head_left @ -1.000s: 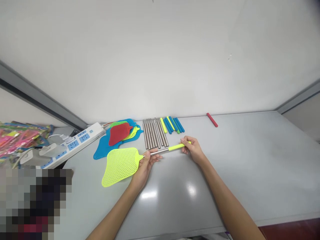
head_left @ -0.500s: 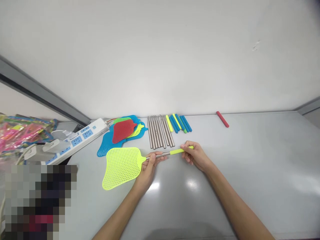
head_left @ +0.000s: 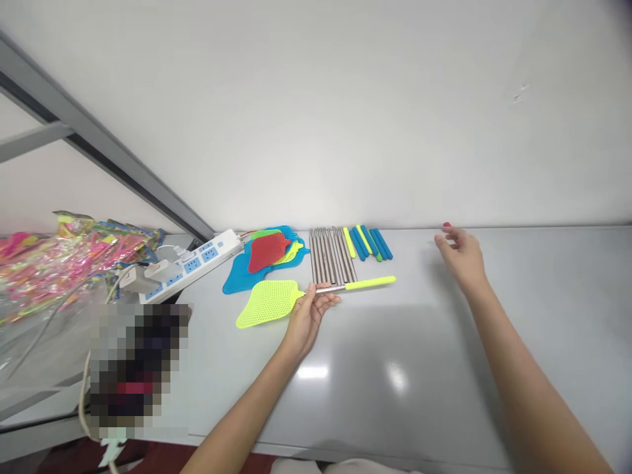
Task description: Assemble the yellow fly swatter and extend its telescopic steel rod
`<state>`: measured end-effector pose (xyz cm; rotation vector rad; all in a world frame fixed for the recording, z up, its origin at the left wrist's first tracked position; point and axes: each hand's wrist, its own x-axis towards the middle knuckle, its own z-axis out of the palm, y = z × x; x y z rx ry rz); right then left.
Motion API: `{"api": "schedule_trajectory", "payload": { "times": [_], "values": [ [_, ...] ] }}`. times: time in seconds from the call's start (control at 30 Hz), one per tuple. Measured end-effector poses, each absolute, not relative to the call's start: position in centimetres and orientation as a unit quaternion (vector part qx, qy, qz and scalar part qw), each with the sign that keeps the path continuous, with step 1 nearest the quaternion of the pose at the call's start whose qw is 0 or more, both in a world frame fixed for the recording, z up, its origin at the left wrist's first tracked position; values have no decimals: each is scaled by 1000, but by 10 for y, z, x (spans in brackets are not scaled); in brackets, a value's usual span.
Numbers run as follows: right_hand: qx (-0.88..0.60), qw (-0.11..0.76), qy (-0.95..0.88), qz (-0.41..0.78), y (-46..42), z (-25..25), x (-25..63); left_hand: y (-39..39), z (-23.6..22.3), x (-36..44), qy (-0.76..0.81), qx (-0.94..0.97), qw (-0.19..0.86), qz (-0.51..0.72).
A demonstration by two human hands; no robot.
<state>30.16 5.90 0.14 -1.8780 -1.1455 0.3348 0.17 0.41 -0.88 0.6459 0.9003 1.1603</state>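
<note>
My left hand (head_left: 306, 321) is closed around the metal shaft of a yellow-green fly swatter (head_left: 269, 303), near its perforated head. The swatter's yellow handle sleeve points right, past the fingers. Over at the right, my right hand (head_left: 464, 260) reaches above the table with its fingers apart. It covers most of a red handle sleeve (head_left: 447, 224), and only a red end shows by the fingertips. Whether they touch it I cannot tell. Between the hands, by the wall, lie several blue and yellow handle sleeves (head_left: 378, 243) beside a row of metal rods (head_left: 323, 257).
Swatter heads in blue, red (head_left: 269, 252), green and yellow lie piled at the left. Behind my left arm is a white power strip (head_left: 202, 263) with plugs and cables. Bagged colourful items (head_left: 74, 263) fill the far left. A white wall (head_left: 345, 118) borders the grey table (head_left: 375, 395).
My right hand has let go of the swatter's yellow handle and moved right to the red sleeve. My left hand still holds the swatter. The view has shifted somewhat.
</note>
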Motion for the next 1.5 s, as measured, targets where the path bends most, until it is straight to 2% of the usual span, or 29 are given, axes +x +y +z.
{"api": "schedule_trajectory", "payload": {
  "times": [0.1,0.37,0.53,0.67,0.93,1.27,1.5],
  "values": [
    [-821,290,-479,107,77,-11,334,5,-11,2,393,299,704,511],
    [-868,230,-429,100,91,-13,354,4,-11,2,387,307,703,512],
    [-859,166,-451,177,90,1,360,3,-11,1,387,319,702,505],
    [-804,182,-518,226,89,-3,331,4,-11,1,376,326,704,507],
    [-717,267,-574,292,98,-5,270,3,-10,2,375,338,694,514],
    [-646,358,-512,438,62,7,265,-2,-9,6,371,397,694,473],
    [-616,391,-485,482,39,9,254,-3,-4,7,366,420,677,480]
  ]
}}
